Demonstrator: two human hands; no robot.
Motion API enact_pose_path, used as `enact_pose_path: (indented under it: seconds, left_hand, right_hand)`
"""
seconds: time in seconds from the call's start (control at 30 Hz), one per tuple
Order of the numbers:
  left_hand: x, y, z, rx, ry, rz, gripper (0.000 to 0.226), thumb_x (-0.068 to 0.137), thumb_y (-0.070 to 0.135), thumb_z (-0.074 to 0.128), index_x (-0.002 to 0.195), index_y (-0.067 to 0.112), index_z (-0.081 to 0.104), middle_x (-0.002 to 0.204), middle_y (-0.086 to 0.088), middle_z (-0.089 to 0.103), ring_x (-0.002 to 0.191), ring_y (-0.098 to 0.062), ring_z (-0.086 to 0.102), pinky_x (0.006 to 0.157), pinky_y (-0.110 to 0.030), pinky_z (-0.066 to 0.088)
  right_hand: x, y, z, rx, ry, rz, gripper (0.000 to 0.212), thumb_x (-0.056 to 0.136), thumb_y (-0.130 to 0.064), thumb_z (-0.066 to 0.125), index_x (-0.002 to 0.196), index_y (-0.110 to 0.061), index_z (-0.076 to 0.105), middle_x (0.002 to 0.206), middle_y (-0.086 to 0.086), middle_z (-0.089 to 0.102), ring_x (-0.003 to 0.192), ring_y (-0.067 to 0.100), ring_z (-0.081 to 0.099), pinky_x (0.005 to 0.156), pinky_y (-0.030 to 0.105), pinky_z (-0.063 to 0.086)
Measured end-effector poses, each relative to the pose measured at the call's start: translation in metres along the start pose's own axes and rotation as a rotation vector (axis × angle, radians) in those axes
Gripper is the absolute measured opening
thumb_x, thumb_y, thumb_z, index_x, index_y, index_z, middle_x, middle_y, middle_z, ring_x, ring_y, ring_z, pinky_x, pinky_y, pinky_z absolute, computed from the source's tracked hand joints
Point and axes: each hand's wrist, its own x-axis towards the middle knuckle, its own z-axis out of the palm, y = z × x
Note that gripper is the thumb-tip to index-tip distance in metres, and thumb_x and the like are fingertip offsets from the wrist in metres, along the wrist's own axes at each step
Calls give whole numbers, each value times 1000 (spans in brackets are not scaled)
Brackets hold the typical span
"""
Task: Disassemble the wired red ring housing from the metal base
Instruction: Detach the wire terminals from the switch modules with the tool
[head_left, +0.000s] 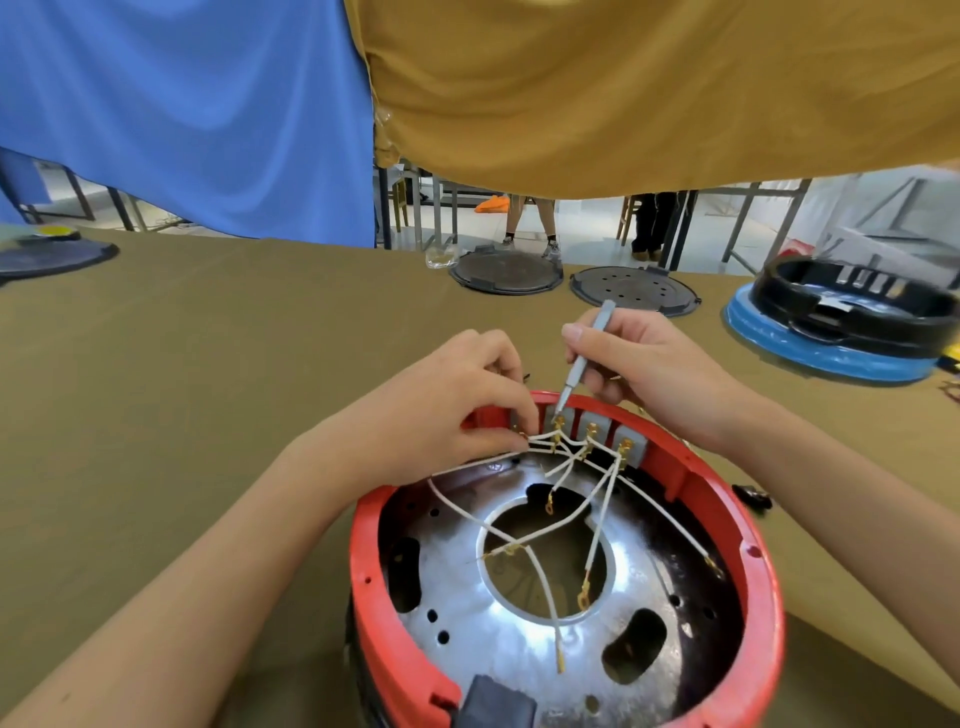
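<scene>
Brown table cloth (208, 389) under job. Red ring housing (748, 525) sat low middle, round metal base (467, 613). Left hand (441, 410) pinched white wires (540, 448), likely clearing way. Right hand (649, 364) gripped small screwdriver (584, 358), tip at brass terminal screw (559, 422).

Before me the red ring housing (727, 525) still sits around the shiny metal base (467, 613), its white wires (540, 582) fanning from grey terminal blocks (592, 431) at the far rim.

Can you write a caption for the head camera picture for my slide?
Right hand works a screwdriver at terminals on the red ring housing.
</scene>
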Motion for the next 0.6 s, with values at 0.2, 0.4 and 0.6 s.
enact_pose_path:
  seconds: [0.2,0.4,0.6]
  left_hand:
    - [-2,7,-5,-116,-13,-32,13,84,42,70,88,30,74,108,7,50,102,-7,53,94,-30,44]
    - [4,11,-22,-22,-157,-112,20,76,56,72,78,36,72,109,19,45,100,1,51,89,-21,42]
    - [-1,9,-6,-86,7,-93,16,76,40,79,70,27,70,104,10,53,93,-3,55,87,-27,46]
  right_hand:
    - [-20,-3,7,-24,146,-103,24,100,-25,55,86,-8,63,64,-3,60,59,8,55,57,18,49]
    - [-17,-3,20,-113,126,-206,23,101,-23,54,81,-15,60,64,-7,61,59,5,57,57,18,48]
    - [-9,-4,23,-157,83,-309,20,101,-27,53,83,-21,60,70,-7,63,64,6,60,60,19,49]
